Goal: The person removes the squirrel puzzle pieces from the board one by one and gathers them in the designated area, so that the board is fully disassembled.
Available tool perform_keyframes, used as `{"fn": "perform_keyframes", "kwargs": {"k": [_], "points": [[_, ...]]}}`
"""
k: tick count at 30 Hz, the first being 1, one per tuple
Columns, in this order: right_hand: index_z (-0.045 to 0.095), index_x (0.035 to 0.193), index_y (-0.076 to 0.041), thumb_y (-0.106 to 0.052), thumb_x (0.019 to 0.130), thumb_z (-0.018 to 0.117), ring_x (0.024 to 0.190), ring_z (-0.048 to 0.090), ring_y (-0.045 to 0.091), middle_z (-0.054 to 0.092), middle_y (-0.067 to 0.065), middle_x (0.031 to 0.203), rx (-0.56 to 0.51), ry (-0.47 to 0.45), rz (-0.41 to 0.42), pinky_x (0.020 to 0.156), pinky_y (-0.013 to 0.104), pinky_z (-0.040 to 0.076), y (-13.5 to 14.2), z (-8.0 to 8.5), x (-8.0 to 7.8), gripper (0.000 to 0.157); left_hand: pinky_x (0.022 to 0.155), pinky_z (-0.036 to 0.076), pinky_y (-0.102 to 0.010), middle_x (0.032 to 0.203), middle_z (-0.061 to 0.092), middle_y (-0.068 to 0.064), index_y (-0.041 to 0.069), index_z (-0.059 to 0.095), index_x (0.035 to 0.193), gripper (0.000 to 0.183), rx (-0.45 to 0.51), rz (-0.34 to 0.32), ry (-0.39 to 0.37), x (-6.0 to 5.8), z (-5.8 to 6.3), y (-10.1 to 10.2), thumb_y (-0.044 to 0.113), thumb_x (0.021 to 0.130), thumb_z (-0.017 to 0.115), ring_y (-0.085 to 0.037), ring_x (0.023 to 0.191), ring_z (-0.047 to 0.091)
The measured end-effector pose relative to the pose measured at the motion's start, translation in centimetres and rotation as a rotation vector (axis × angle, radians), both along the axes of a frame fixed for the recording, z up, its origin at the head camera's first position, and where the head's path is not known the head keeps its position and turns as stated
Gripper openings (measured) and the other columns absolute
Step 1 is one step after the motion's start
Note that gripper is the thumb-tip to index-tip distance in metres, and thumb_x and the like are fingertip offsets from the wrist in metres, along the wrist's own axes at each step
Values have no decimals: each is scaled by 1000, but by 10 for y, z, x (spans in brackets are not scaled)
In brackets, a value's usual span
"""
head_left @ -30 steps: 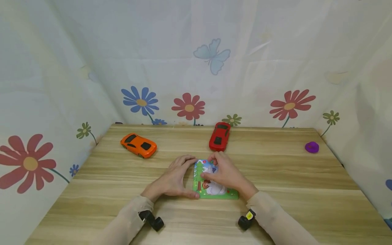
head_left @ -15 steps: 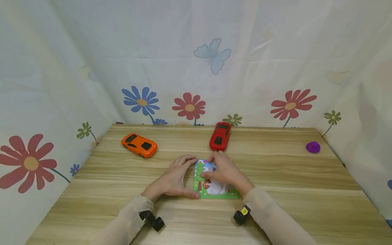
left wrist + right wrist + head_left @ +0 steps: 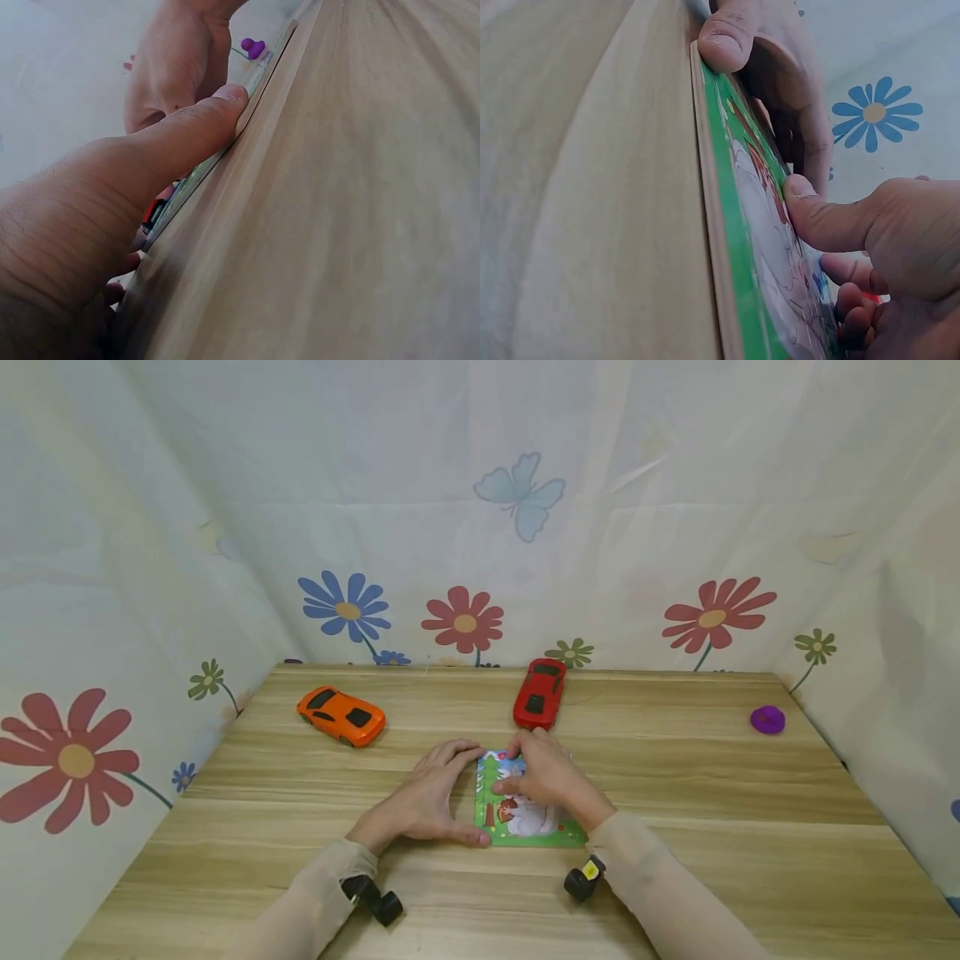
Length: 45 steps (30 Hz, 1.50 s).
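A flat jigsaw puzzle (image 3: 528, 822) with a green border and a white animal picture lies on the wooden table. My left hand (image 3: 420, 797) holds it along the left side, thumb at the near corner and fingers by the far corner. In the right wrist view the left thumb (image 3: 726, 46) presses on the puzzle's corner. My right hand (image 3: 551, 777) is over the upper part of the picture. Its thumb (image 3: 821, 214) rests on the surface, apart from its bent fingers (image 3: 851, 307), which touch the picture's far part. No separate piece shows between them.
Beyond the right hand stands a red toy car (image 3: 540, 693), close to its knuckles. An orange toy car (image 3: 341, 716) sits at the back left. A small purple object (image 3: 768, 720) lies near the right edge. Flowered cloth (image 3: 600, 552) hangs behind the table (image 3: 675, 760).
My right wrist and forearm have shifted slightly to the left, while the right fingertips stay on the picture. The left hand and the puzzle stay almost where they were.
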State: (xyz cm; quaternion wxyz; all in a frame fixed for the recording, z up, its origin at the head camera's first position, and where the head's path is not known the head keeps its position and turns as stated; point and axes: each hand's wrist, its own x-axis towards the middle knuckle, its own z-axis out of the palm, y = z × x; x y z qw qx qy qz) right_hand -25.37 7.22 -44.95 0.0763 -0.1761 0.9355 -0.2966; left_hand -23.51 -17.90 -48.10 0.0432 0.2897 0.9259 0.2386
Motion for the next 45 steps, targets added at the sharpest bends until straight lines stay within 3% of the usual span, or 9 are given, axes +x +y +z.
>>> {"fn": "perform_keyframes", "kwargs": {"k": [11,29,32,36,39,42,45], "points": [[71,116,-13,-27,88,98,102,54,23,59,7,110,-28,-12,15,91,41,48,5,1,-3,41,134,27,-60,177,31,-5,15,37,174,135,16,-7,-7,1,2,2,85,70,89,-30,164,27],[69,118,-11,-27,89,97,104,56,25,58,7,111,1,-21,26,94,45,50,2,2,-5,43,133,28,-61,177,32,-5,15,37,174,136,29,-10,-21,2,2,0,86,70,89,-30,164,28],[68,116,-12,-29,89,97,102,55,25,56,6,109,2,2,42,89,43,50,4,-6,-12,43,134,27,-61,177,31,-5,15,37,174,136,25,-11,-17,1,1,0,86,70,89,-30,164,27],[66,116,-13,-29,90,96,103,54,26,55,7,110,18,-15,57,89,44,49,4,-4,-12,44,134,27,-61,178,31,-5,14,37,174,136,30,-13,-19,1,1,0,85,70,89,-30,164,27],[64,115,-12,-27,91,96,106,54,28,55,9,111,42,-43,68,94,49,50,1,7,-8,43,134,27,-60,178,31,-5,14,37,174,136,31,-12,-19,1,1,0,85,70,90,-30,164,27],[62,113,-14,-29,90,96,106,53,29,54,10,112,71,-42,76,94,51,49,0,-1,-16,43,134,26,-60,178,31,-5,14,37,174,136,26,-11,-15,0,0,0,85,70,90,-29,164,27],[61,112,-18,-30,90,96,106,52,30,52,9,112,97,-49,76,93,51,50,-1,-21,-33,44,134,27,-59,178,31,-5,14,37,174,136,25,-9,-9,0,0,0,84,69,90,-29,164,27]]}}
